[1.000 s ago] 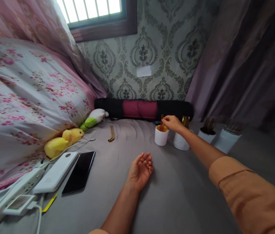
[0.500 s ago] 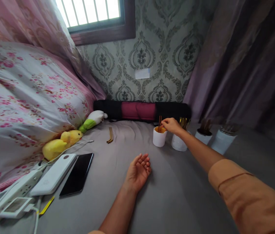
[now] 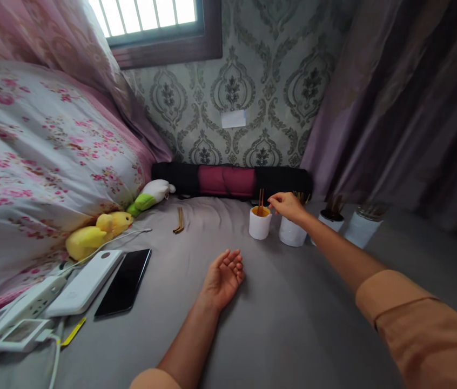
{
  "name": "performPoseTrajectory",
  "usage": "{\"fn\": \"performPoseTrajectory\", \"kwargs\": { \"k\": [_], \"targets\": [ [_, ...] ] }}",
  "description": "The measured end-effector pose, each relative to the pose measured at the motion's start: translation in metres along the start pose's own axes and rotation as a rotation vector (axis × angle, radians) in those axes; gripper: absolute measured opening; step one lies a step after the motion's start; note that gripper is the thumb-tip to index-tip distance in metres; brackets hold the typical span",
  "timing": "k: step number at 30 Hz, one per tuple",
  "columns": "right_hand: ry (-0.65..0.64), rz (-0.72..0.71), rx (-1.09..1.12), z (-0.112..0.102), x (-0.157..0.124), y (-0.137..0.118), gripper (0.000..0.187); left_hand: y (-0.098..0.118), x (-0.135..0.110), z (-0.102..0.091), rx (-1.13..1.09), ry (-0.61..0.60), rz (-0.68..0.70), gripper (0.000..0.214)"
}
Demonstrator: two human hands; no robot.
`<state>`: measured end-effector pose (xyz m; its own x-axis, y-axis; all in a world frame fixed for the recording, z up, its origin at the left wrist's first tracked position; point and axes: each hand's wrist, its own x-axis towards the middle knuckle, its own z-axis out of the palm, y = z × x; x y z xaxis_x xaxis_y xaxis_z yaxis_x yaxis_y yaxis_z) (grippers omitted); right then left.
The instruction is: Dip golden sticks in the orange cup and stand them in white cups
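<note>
Palm up on the grey sheet rests my left hand [image 3: 223, 278], its fingers loosely curled and holding nothing. My right hand [image 3: 287, 205] is just to the right of a white cup [image 3: 260, 227] with a yellow inside. Its thumb and forefinger are slightly apart, and no held thing shows in them. Two thin brown sticks [image 3: 261, 201] stand upright in that cup, apart from my fingers. Behind and below my right hand is a second white container [image 3: 292, 233] with gold-coloured sticks, partly hidden by the hand.
Two more wrapped containers, a dark-rimmed one [image 3: 331, 219] and a taller one [image 3: 361, 229], stand to the right. Bent gold straws [image 3: 179, 220] lie left of centre. A phone [image 3: 123, 283], power bank [image 3: 86, 283], power strip [image 3: 29, 305] and plush toys [image 3: 99, 232] line the left.
My right hand has drawn slightly away from the brown sticks, which stay in the cup. My left hand keeps its pose. The whole view has shifted a little.
</note>
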<state>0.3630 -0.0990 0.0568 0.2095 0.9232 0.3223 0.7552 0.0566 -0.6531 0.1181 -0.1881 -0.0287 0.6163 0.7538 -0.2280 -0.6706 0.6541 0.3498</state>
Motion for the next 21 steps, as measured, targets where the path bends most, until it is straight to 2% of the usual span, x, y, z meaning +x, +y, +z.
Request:
{"fn": "performPoseTrajectory", "kwargs": {
  "k": [7,13,21],
  "targets": [
    [0.011,-0.007,0.060,-0.005,-0.020,-0.004,0.024,0.001,-0.002,0.003,0.016,0.013,0.008,0.018],
    [0.033,0.012,0.187,0.006,-0.043,-0.009,0.030,0.001,-0.003,0.005,0.048,0.030,0.009,0.019],
    [-0.137,0.062,0.354,0.036,-0.089,-0.024,0.029,0.000,-0.002,0.001,0.030,-0.018,0.011,0.019]
  ]
}}
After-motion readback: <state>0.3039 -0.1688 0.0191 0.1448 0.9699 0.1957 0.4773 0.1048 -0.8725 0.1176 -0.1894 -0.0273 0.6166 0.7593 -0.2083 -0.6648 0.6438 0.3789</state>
